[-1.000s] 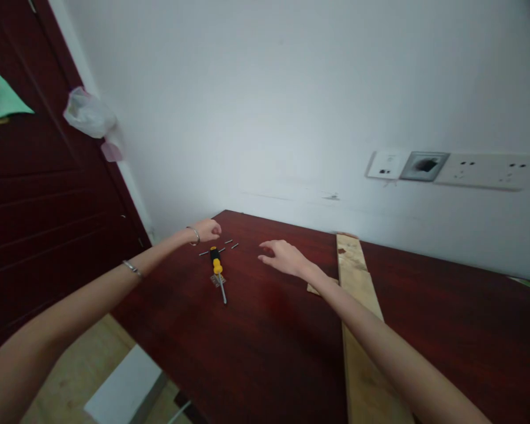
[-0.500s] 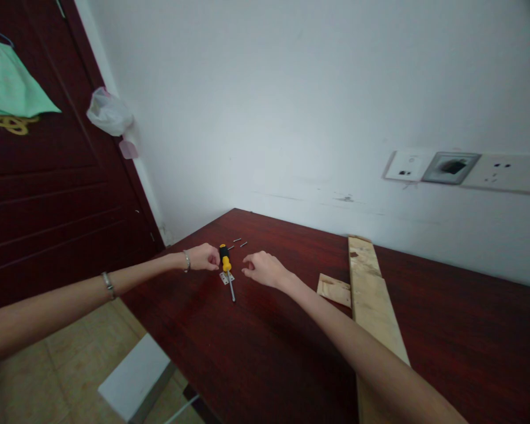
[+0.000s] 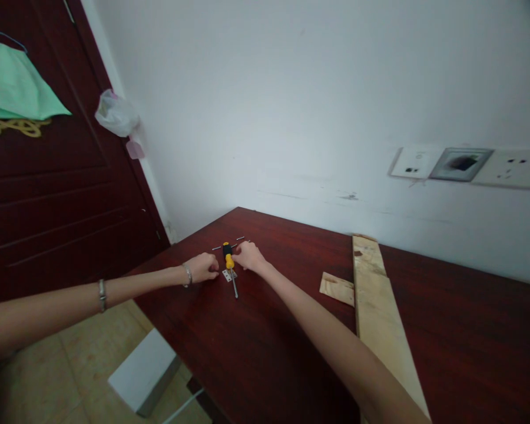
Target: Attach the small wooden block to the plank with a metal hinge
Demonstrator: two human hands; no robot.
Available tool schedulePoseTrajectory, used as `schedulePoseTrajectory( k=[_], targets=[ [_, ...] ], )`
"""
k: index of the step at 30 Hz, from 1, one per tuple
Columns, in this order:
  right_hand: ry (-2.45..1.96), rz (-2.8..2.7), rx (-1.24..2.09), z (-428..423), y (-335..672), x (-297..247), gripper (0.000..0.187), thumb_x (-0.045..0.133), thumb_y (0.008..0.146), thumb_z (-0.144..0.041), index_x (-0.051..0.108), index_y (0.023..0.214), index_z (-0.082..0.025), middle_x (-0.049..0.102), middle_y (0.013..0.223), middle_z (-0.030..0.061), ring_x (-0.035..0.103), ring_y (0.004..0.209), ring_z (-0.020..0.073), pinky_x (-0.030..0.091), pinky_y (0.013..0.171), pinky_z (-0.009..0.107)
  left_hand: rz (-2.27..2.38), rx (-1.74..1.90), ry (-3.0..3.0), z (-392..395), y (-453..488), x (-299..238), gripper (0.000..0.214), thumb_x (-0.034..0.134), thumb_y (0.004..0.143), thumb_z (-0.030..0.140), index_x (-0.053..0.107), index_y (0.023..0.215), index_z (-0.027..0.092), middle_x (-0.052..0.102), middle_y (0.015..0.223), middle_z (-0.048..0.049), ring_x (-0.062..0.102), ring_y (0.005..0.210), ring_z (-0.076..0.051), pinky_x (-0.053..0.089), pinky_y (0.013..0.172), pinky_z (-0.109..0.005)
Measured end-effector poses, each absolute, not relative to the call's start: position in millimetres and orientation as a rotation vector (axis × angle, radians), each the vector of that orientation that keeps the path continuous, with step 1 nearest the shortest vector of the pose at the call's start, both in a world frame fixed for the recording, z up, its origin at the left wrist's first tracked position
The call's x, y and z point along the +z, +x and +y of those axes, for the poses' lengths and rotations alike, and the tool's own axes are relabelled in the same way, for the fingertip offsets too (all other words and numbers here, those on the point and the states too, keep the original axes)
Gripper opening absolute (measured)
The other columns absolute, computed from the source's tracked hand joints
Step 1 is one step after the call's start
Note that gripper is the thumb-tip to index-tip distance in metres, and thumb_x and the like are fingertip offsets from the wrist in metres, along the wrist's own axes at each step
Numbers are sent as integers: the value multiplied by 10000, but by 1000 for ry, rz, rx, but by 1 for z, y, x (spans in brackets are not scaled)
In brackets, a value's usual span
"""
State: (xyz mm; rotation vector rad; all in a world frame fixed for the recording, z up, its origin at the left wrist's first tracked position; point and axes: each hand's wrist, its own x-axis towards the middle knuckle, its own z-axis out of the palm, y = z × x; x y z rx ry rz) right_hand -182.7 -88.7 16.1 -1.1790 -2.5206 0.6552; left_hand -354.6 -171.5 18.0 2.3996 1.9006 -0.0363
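Note:
A screwdriver (image 3: pixel 228 259) with a black and yellow handle lies on the dark red table, its shaft resting across a small metal hinge (image 3: pixel 227 275). My right hand (image 3: pixel 249 257) is at the right side of the handle, thumb and fingers apart. Its fingertips are close to the screws; whether they touch one is unclear. Left of the hinge, my left hand (image 3: pixel 202 268) hovers with loosely bent fingers and nothing visible in them. Several screws lie around the handle's end, among them one screw (image 3: pixel 216 248) on the left and another screw (image 3: pixel 240 238) farther back.
A long wooden board (image 3: pixel 375 277) lies on the table (image 3: pixel 274 335) at the right, with a short wood piece (image 3: pixel 338 288) against its left side. Wall sockets (image 3: pixel 461 165) are above the table. A white box (image 3: pixel 143 371) stands on the floor, left of the table edge.
My right hand has moved away from me to the screwdriver handle and nearby screws. My left hand has drawn back slightly, and a screw left of the handle now shows.

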Motion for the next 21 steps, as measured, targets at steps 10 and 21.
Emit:
schedulePoseTrajectory(
  k=[10,21],
  targets=[
    [-1308,-2383,700,-88,-213,6,357,682,641,-378,677,899,-130,694,973,161,672,896,272,513,687,284,1955,-84,2398,-173,-350,15,175,518,758,224,665,684,167,623,728,-33,555,635,-141,401,619,-215],
    [-1309,-2297,739,-84,-208,-6,313,632,696,-408,686,863,-149,710,919,110,677,832,201,487,647,214,1915,12,2429,-168,-340,17,128,545,758,226,643,705,164,581,695,-15,539,624,-132,382,608,-211]
  ],
)
